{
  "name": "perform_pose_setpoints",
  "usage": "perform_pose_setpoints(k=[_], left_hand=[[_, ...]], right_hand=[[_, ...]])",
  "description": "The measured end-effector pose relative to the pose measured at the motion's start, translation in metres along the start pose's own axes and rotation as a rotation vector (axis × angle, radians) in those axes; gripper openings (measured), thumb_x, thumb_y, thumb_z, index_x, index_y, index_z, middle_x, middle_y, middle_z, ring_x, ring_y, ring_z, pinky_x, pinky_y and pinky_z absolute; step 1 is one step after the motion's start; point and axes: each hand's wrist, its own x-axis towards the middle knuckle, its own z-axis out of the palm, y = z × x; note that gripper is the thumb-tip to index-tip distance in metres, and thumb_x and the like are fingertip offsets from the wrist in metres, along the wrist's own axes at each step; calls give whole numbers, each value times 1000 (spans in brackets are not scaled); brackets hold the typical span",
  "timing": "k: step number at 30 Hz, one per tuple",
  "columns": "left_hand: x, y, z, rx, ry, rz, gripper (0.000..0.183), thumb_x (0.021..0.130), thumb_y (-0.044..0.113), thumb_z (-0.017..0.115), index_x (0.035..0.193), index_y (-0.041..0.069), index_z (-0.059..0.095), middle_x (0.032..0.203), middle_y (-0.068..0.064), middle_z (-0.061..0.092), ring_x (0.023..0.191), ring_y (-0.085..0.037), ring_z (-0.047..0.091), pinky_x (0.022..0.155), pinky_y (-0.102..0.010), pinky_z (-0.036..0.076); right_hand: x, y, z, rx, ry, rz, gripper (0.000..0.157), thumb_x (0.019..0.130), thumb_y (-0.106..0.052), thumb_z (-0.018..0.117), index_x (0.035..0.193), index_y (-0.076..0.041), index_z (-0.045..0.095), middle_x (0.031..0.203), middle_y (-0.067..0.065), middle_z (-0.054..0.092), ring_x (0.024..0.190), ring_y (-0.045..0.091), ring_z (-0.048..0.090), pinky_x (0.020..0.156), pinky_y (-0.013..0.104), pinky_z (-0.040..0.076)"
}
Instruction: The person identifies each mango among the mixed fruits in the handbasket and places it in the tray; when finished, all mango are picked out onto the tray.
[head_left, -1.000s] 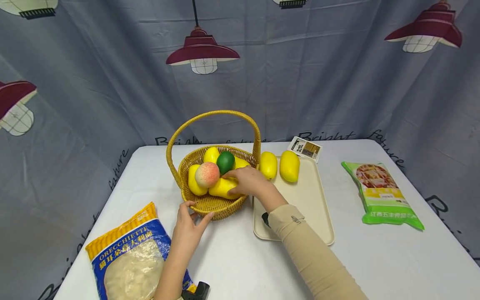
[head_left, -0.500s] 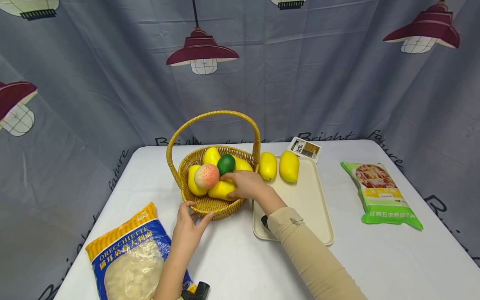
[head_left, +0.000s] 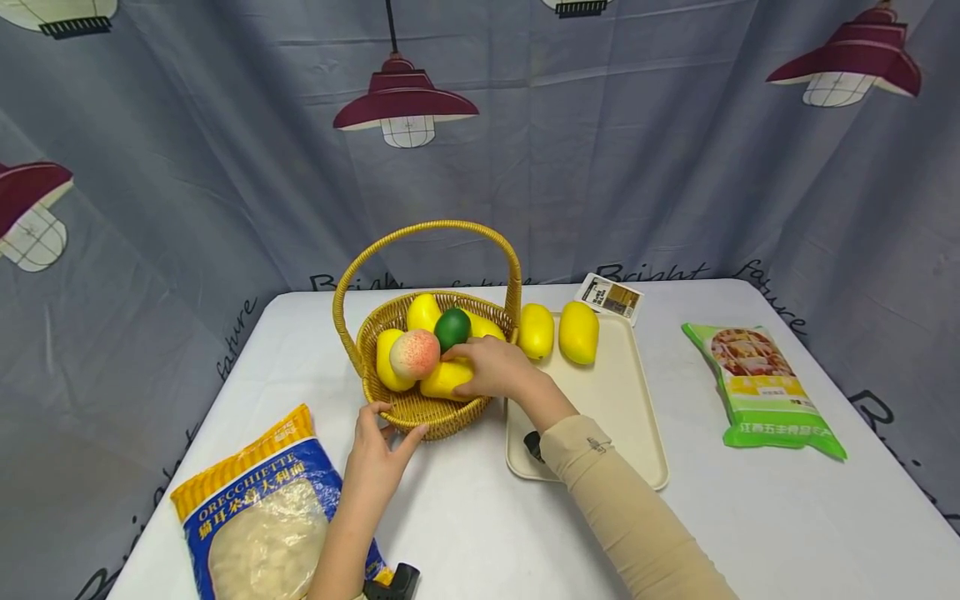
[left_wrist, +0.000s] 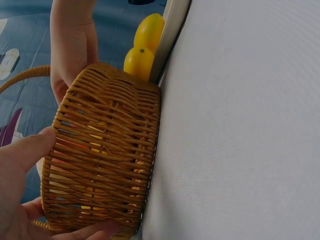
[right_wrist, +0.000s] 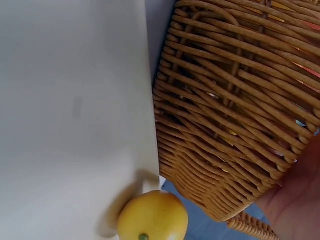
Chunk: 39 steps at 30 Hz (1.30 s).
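Just below frame centre, I see the right hand (head_left: 498,368) gripping the yellow mango (head_left: 442,382), long axis roughly crosswise, protruding left; the left hand (head_left: 377,458) holds the wicker basket (head_left: 452,423).

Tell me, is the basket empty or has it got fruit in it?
It has fruit in it: the basket holds a peach, a green fruit and yellow fruits. Some bare weave shows at the near side.

Woven, ribbed, faintly glossy on basket (head_left: 453,423), centre. Smooth, lightly shiny on yellow fruit (head_left: 442,382) inside; matt, speckled on peach-like fruit (head_left: 415,354). Smooth, matt, plastic-looking on tray (head_left: 615,392). Crinkled, glossy film on blue-and-yellow bag (head_left: 262,508), lower left. Creased, matt cloth on backdrop (head_left: 600,183), upper frame.
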Motion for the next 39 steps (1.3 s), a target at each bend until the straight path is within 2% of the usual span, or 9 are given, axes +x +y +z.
perform_pose_setpoints(k=[9,16,26,32,39], left_hand=[[1,-2,0,7,8,12,73,85,57,64,129,9,32,137,-22,39,120,-37,54,90,-51,49],[1,-2,1,5,7,19,74,85,59,64,129,9,31,138,-21,38,120,-37,53,90,-51,49],[0,-1,1,14,15,24,67,87,49,67,128,9,32,136,-23,39,119,-38,54,90,-51,49],[0,-1,1,17,10,17,70,86,54,66,129,10,31,137,-23,38,120,-38,54,91,-51,48],[0,0,0,16,4,11,71,86,56,65,129,10,31,137,-22,39,120,-37,53,91,-52,48]], right_hand=[[-3,-3,-2,-35,37,-3,51,80,-43,76,126,-27,63,124,-1,62,110,23,58,91,39,47],[-8,-7,-11,-48,110,19,53,79,-44,76,127,-27,63,126,2,61,107,27,57,90,41,47],[-18,-9,-17,3,185,100,55,79,-46,75,129,-28,61,129,4,58,117,30,52,94,47,45],[-23,-8,-18,53,248,132,56,78,-45,77,129,-27,61,127,5,58,117,30,52,90,49,47],[-26,-5,-19,67,285,141,57,78,-45,77,129,-26,61,128,5,58,116,30,53,89,48,48]])
